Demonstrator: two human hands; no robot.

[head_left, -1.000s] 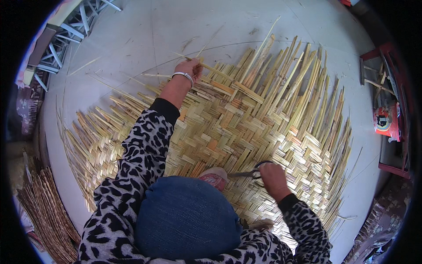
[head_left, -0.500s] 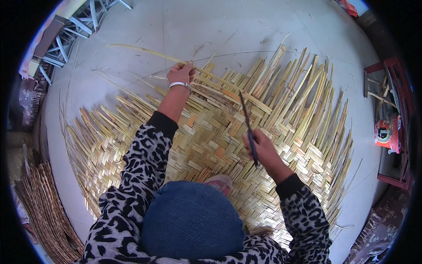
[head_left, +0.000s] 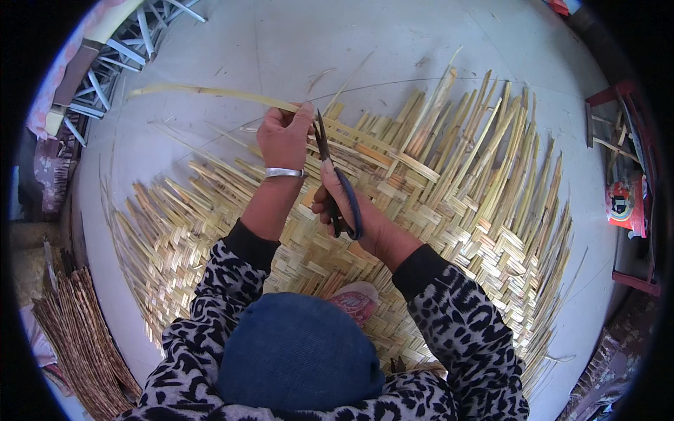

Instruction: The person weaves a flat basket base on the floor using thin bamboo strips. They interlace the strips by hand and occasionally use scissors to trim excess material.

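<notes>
My left hand [head_left: 286,137] pinches a long pale reed strip [head_left: 217,91] beyond the woven mat's far edge; the strip's free end stretches off to the left. Beside it, my right hand [head_left: 347,200] grips dark-handled scissors [head_left: 337,172] by the loops. Their blades point up, with the tips close to the strip and the left fingertips; whether they touch the strip I cannot tell. Under both hands spreads the reed mat [head_left: 393,259], woven in a slanting pattern, its loose ends fanning out along the far side. A shoe [head_left: 356,302] rests on the mat.
A bundle of brown stalks [head_left: 83,337] stands at the lower left. Metal-legged furniture [head_left: 133,45] is at the upper left. Toward the right edge are a dark red wooden frame [head_left: 635,284] and a red packet [head_left: 627,203]. Grey floor [head_left: 309,35] surrounds the mat.
My right hand has moved left and up, bringing the scissors next to my left hand. The blades have swung to lean left. My left hand has come slightly nearer, and the strip has shifted left.
</notes>
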